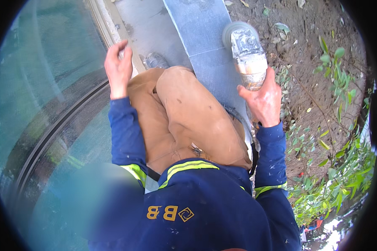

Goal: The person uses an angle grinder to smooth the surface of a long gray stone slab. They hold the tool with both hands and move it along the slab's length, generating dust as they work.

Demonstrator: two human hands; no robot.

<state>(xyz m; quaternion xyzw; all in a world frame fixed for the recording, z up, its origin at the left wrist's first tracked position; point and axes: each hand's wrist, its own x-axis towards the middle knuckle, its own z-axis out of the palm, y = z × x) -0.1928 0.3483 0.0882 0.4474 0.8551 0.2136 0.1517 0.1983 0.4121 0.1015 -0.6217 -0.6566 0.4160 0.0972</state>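
My right hand [265, 99] is wrapped round the body of a worn angle grinder [249, 56], smeared with white and grey dust. Its round disc [229, 34] lies at the far end, over the right edge of a blue-grey slab [207, 37]. Whether the disc touches the slab, I cannot tell. My left hand [118, 69] is raised beside my knee, near the window frame, its fingers loosely bent and the thumb apart, with nothing in it. Both forearms are in dark blue sleeves.
Glass panes [50, 62] in a pale frame [107, 25] stand close on the left. A grey ledge [151, 25] runs between frame and slab. Bare soil [297, 50] with leafy plants [337, 67] lies to the right. My bent legs in brown trousers [192, 104] fill the middle.
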